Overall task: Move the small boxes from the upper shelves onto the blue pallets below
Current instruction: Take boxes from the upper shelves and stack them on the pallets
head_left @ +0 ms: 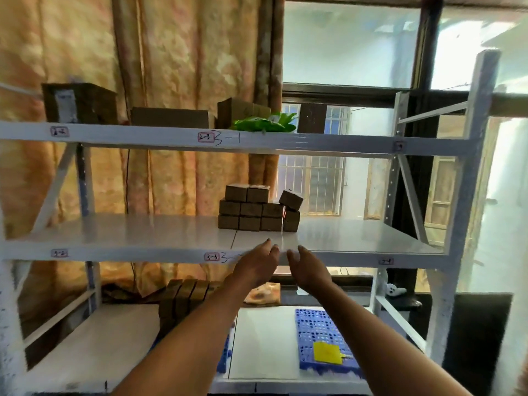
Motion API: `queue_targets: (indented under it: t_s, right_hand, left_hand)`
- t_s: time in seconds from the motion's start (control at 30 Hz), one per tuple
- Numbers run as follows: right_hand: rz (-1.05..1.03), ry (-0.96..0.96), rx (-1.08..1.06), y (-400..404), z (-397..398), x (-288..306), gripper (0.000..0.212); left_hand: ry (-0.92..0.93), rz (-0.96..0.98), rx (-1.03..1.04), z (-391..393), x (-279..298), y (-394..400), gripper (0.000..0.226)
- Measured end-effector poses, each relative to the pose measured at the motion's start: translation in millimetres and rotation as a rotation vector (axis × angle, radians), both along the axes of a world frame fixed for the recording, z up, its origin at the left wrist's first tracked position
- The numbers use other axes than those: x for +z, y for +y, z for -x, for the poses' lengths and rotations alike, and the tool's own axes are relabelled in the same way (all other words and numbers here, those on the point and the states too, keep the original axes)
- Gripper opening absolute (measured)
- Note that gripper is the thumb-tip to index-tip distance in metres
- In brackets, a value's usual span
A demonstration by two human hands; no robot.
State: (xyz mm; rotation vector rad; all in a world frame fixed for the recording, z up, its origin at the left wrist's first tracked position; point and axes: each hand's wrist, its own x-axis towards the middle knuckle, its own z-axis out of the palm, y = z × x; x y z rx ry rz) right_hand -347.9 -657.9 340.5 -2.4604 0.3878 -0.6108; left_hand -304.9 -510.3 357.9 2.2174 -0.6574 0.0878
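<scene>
Both hands, left hand (258, 262) and right hand (307, 267), reach up empty with loose fingers. The boxes (257, 210) sit stacked on the middle shelf (143, 232). The pallet (320, 332), lower right, holds no boxes yet.

A patterned curtain (171, 67) hangs behind the rack beside a barred window (311, 184). Green leaves (265, 122) lie on the top level near larger cartons (171, 117). A yellow card (327, 352) rests low at the right.
</scene>
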Motion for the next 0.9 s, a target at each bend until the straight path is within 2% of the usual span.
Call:
queue_targets:
  t_s: [0.1,0.2,0.3,0.37,0.5,0.63,0.73,0.9]
  right_hand:
    - [-0.081,-0.110,-0.011,-19.3,-46.3,13.2,0.061]
    - [-0.224,-0.252,-0.061,-42.0,-93.3,21.9,0.055]
    - [-0.344,-0.254,-0.132,-69.0,-131.3,27.6,0.058]
    - [-0.387,-0.239,-0.143,-89.6,-154.3,30.9,0.065]
    - [-0.420,-0.184,-0.092,-119.4,-189.0,39.5,0.095]
    - [-0.362,-0.096,-0.005,-133.5,-223.4,41.2,0.115]
    - [-0.380,-0.037,0.097,-142.4,-242.2,43.2,0.109]
    - [-0.203,0.029,0.104,-158.1,-264.6,33.5,0.089]
  left_hand:
    - [0.003,0.029,0.056,-48.6,6.3,-23.0,0.062]
    - [-0.036,0.146,0.105,-99.0,11.4,-50.5,0.061]
    - [-0.044,0.266,0.109,-139.2,18.7,-76.5,0.059]
    - [-0.131,0.287,0.128,-161.0,27.3,-93.8,0.059]
    - [-0.481,0.133,0.181,-192.0,46.2,-124.8,0.069]
    - [-0.516,-0.050,0.256,-222.0,63.4,-165.8,0.079]
    - [-0.513,-0.183,0.357,-238.4,67.5,-192.5,0.084]
    - [-0.487,-0.064,0.455,-249.2,66.3,-216.7,0.078]
